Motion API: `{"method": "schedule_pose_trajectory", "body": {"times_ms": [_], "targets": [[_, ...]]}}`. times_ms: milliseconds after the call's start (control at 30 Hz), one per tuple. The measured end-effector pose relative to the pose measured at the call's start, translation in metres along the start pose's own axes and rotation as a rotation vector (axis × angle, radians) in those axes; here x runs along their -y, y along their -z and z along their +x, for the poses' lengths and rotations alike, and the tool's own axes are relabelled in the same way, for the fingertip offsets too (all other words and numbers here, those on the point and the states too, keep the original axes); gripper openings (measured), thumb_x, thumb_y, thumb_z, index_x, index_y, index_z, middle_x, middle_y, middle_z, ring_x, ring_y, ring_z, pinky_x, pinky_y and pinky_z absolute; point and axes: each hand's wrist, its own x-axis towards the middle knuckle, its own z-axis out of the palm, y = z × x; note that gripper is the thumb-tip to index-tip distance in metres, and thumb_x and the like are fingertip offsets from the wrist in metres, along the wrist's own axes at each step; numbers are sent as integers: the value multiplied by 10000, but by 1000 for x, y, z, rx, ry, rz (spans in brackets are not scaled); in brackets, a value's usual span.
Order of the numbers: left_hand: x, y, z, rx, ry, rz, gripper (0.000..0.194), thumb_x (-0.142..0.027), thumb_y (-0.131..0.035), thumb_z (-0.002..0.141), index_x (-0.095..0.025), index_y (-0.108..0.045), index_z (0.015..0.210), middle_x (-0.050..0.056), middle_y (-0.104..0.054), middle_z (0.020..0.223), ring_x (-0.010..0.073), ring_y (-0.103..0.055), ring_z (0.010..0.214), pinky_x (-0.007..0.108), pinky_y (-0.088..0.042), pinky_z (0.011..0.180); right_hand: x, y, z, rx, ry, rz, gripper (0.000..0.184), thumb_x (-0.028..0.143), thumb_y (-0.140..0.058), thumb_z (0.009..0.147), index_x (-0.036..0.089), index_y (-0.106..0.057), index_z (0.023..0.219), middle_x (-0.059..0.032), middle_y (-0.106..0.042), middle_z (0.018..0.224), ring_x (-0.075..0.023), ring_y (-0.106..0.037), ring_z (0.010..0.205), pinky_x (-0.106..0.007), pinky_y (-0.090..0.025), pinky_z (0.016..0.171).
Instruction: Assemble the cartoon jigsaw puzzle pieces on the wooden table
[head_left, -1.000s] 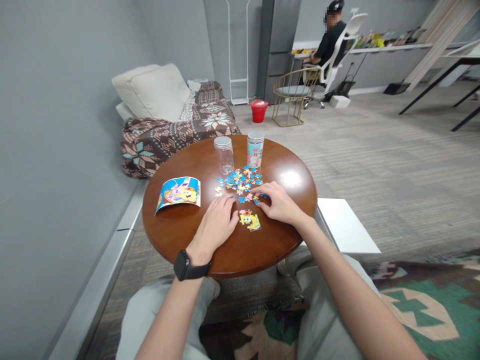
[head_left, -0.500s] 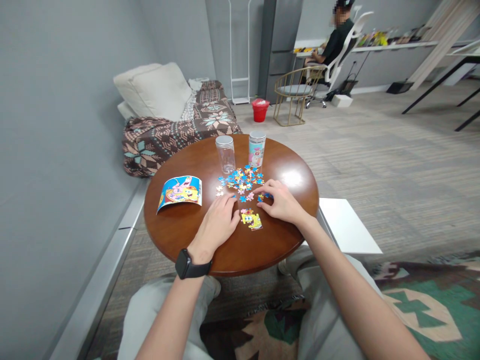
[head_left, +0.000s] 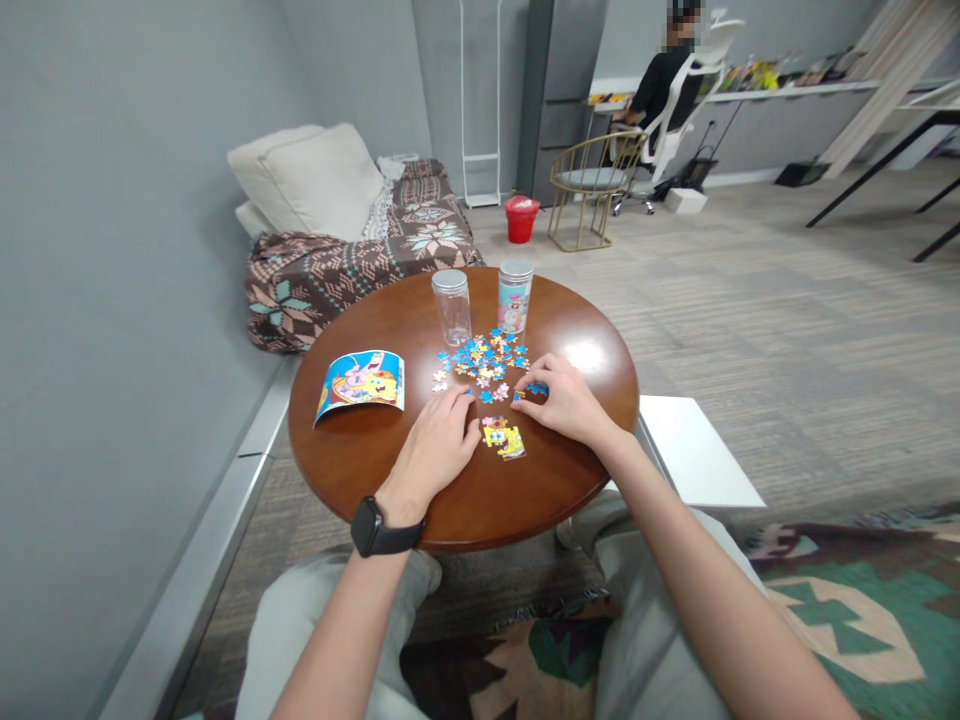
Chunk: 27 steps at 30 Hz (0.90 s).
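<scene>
My left hand (head_left: pixel 439 435), with a black watch on the wrist, rests on the round table with its fingers stretched out and thumb apart. A bit of blue, seemingly a puzzle piece, shows at its fingertips. My right hand (head_left: pixel 561 400) pinches a small blue and yellow puzzle piece (head_left: pixel 518 395) between thumb and forefinger. Between and below my hands lies a partly joined jigsaw (head_left: pixel 504 438) with a yellow cartoon face. Loose puzzle pieces (head_left: pixel 484 358) in blue, pink and yellow are heaped just beyond my hands, some beside my right fingers.
Behind the heap stand a clear jar (head_left: pixel 453 310) and a jar with a printed picture (head_left: pixel 514 300). A curled picture sheet (head_left: pixel 361 385) sits at the left of the brown table (head_left: pixel 360 465). Farther back are a sofa (head_left: pixel 360 250), a red bin (head_left: pixel 521 220) and a seated person (head_left: pixel 660 80).
My right forefinger has drawn in toward the thumb, closing on the puzzle piece. The left hand stays put. The person in the background has turned and leaned slightly.
</scene>
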Motion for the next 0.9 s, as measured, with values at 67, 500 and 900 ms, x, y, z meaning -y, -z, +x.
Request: {"method": "schedule_pose_trajectory", "body": {"times_ms": [67,500,900], "targets": [[0,-1,0,-4,1,1,294,-174,-490,949,-104,-578,1221,159,-609,1330,285,-570,1254,459,-437,1144,1,1,0,18,32,28,158,298,-795,773,231,-698,878,-59,-627,1017,-251,-578,988,-412,-439,896],[-6,10,2,-22,-114,-144,212,-120,-483,937,-171,-622,1089,99,-666,1157,235,-628,1108,436,-514,1031,5,7,3,104,110,353,85,203,-625,867,217,-684,808,-26,-704,845,-170,-613,777,-313,-481,744],[-9,17,1,25,-176,-118,178,-148,-556,935,-182,-731,942,54,-700,971,208,-647,944,390,-520,898,11,4,2,119,-45,557,149,325,-669,817,183,-713,814,-13,-667,748,-126,-548,638,-268,-449,618]]}}
